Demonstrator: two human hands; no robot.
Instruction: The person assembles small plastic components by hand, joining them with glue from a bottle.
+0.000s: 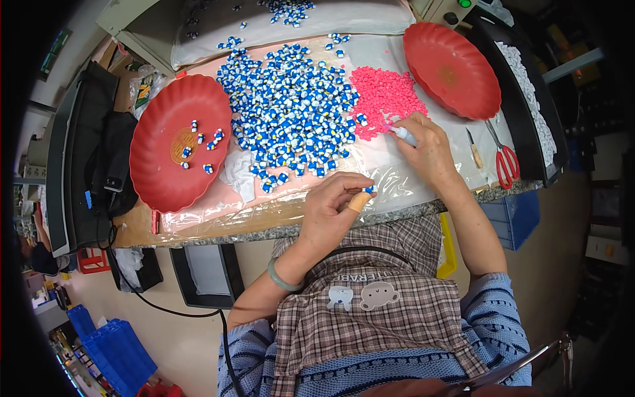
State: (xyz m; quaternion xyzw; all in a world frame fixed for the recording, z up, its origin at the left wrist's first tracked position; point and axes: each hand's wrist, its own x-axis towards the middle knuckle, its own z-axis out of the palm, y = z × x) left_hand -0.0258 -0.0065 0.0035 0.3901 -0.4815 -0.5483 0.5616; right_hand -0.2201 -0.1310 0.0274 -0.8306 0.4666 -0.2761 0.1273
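Observation:
My left hand (pixel 334 205) pinches one small blue and white figure (pixel 369 189) between thumb and fingers, just above the table's front edge; the thumb is wrapped in tan tape. My right hand (pixel 426 149) grips a small white tube (pixel 405 135), its tip at the edge of a heap of pink pieces (pixel 383 96). A large pile of blue and white figures (pixel 291 109) lies on clear plastic sheeting in the middle of the table.
A red tray (pixel 159 172) at the left holds several figures. A second red tray (pixel 453 69) at the right is bare. Red-handled scissors (pixel 504 159) and a small knife (pixel 474 151) lie at the right. A black tray (pixel 529 99) holds white pieces.

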